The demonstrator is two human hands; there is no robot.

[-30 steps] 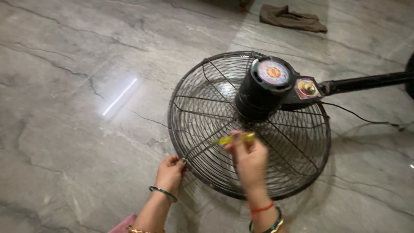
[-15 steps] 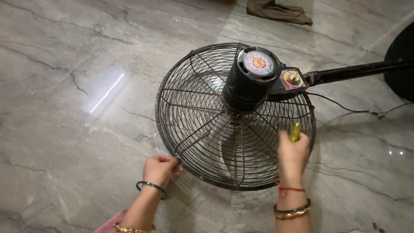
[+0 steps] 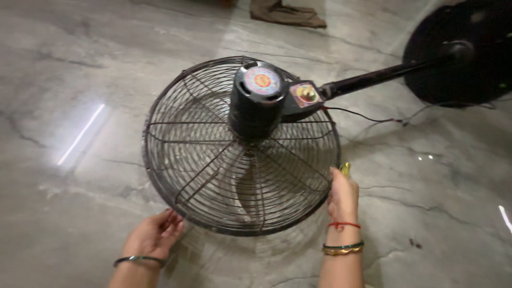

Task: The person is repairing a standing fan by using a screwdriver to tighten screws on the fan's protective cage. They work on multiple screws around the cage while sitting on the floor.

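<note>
Head view: two hands, left hand [image 3: 154, 234], right hand [image 3: 342, 196], grip one fan cage [image 3: 176, 160]; one yellow tool [image 3: 345, 169], probably screwdriver.

I take this for a home: polished grey marble floor [image 3: 80, 80], a cloth [image 3: 288, 13] dropped at twelve o'clock, a pedestal fan [image 3: 240, 149] lying flat.
</note>
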